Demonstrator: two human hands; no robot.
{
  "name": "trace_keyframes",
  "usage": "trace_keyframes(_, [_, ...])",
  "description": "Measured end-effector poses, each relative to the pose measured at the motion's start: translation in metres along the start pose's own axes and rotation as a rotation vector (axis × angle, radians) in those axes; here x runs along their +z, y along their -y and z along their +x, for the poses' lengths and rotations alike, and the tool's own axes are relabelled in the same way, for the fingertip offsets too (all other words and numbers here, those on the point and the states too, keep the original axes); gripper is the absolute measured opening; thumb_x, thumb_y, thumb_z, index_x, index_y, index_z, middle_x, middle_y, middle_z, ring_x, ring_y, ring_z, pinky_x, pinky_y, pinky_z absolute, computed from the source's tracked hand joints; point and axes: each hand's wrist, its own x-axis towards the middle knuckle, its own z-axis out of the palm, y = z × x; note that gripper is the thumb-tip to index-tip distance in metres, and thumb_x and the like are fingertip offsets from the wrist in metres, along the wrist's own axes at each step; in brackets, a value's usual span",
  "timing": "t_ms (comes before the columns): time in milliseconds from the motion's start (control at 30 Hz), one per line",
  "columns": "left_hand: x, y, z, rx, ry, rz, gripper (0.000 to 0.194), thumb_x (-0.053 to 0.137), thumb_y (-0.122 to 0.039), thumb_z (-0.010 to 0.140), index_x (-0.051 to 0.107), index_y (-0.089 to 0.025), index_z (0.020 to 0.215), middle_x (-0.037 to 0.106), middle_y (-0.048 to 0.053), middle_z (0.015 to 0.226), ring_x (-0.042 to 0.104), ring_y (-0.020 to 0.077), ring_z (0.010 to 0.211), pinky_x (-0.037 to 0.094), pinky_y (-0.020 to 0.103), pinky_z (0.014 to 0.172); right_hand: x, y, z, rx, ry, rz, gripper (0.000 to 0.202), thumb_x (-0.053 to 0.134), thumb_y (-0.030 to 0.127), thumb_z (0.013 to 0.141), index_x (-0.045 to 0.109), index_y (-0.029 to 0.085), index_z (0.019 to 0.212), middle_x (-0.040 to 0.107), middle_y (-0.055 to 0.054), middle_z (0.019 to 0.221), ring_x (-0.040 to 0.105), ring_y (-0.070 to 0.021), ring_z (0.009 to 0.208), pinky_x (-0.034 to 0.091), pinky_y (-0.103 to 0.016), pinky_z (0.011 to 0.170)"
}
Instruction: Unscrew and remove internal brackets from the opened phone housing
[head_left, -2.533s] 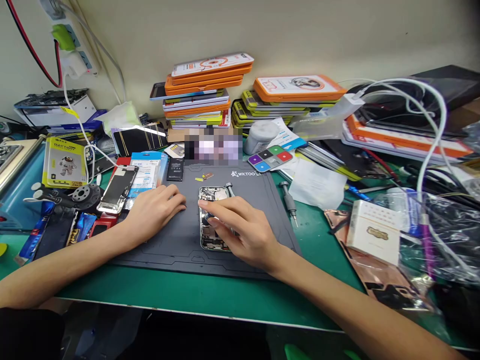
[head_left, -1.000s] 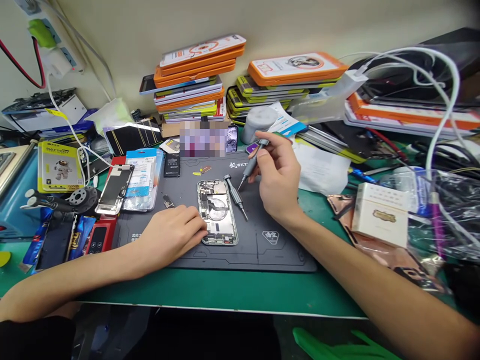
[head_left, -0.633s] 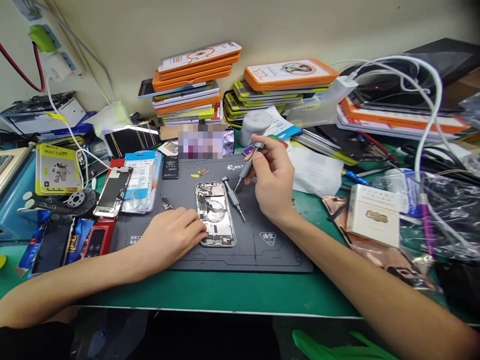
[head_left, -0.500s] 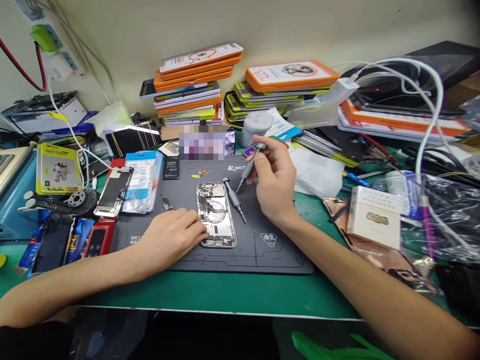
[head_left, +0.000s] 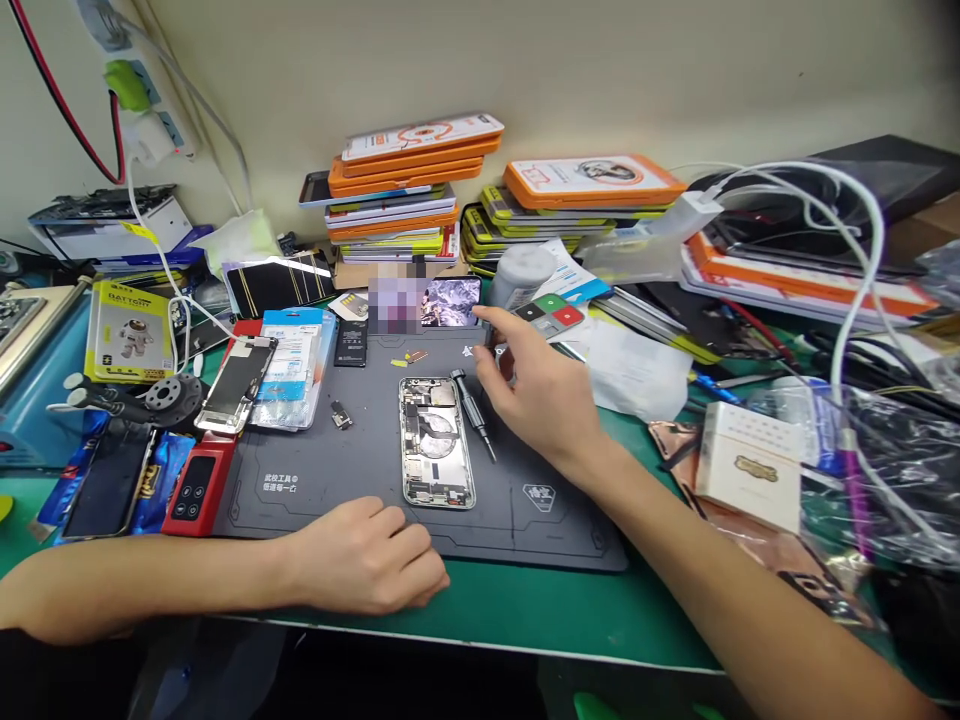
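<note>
Well, on the left a red device [head_left: 199, 490] lies just beyond the near edge of the green table [head_left: 510, 615], a phone screen panel [head_left: 238, 385] just on its far side. Rightward, a small dark part [head_left: 340, 415] sits on the grey mat [head_left: 300, 465], with a black battery [head_left: 350, 343] farther off. The left hand [head_left: 371, 555] lies across the mat's near edge, fingers curled together; its underside is hidden. Mid-mat is the opened phone [head_left: 437, 440], insides up, with a grey screwdriver [head_left: 474, 415] just right of it. The right hand [head_left: 536, 385] hovers farther right, thumb and forefinger apart; I cannot tell whether it grips anything.
</note>
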Motion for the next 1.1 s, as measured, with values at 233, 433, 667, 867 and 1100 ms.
trace_keyframes(233, [0.001,0.003,-0.005,-0.041,0.079,0.014,0.026,0.056,-0.029,0.102,0.063,-0.011,0.12,0.06,0.0,0.08,0.054,0.0121,0.066,0.036,0.031,0.052,-0.005,0.013,-0.006,0.119,-0.11,0.414,0.04,0.06,0.025,0.1,0.051,0.03,0.138,0.072,-0.007,0.109,0.073,-0.0225,0.089,0.058,-0.039,0.072])
trace_keyframes(433, [0.001,0.0,-0.004,-0.127,0.07,0.048,0.024,0.055,-0.026,0.1,0.066,-0.012,0.116,0.062,0.002,0.082,0.054,0.0137,0.067,0.038,0.032,0.053,-0.004,0.043,-0.02,-0.026,0.106,0.545,0.023,0.06,0.013,0.099,0.061,0.028,0.116,0.076,-0.008,0.12,0.072,-0.0248,0.115,0.059,-0.047,0.094])
trace_keyframes(667, [0.004,-0.002,-0.009,-0.128,0.1,0.037,0.025,0.054,-0.025,0.102,0.063,-0.011,0.121,0.057,0.002,0.081,0.054,0.0152,0.067,0.037,0.032,0.054,0.002,0.052,-0.031,-0.244,0.35,0.548,0.034,0.052,0.006,0.098,0.065,0.029,0.121,0.074,-0.006,0.131,0.073,-0.0229,0.114,0.063,-0.046,0.092])
trace_keyframes(867, [0.005,-0.002,-0.01,-0.166,0.137,0.061,0.031,0.054,-0.019,0.101,0.059,-0.013,0.131,0.057,0.002,0.08,0.055,0.0154,0.063,0.038,0.031,0.053,0.005,0.052,-0.033,-0.202,0.348,0.57,0.033,0.053,0.007,0.099,0.066,0.029,0.12,0.074,-0.005,0.131,0.072,-0.0228,0.117,0.061,-0.046,0.095])
trace_keyframes(1100, [-0.001,0.002,-0.007,-0.25,0.058,-0.182,0.022,0.048,-0.026,0.105,0.063,-0.016,0.118,0.067,0.001,0.081,0.06,0.0141,0.065,0.041,0.029,0.055,-0.004,0.058,-0.025,0.338,0.094,0.877,0.03,0.058,0.025,0.102,0.054,0.032,0.131,0.077,-0.003,0.106,0.075,-0.0186,0.087,0.064,-0.036,0.077])
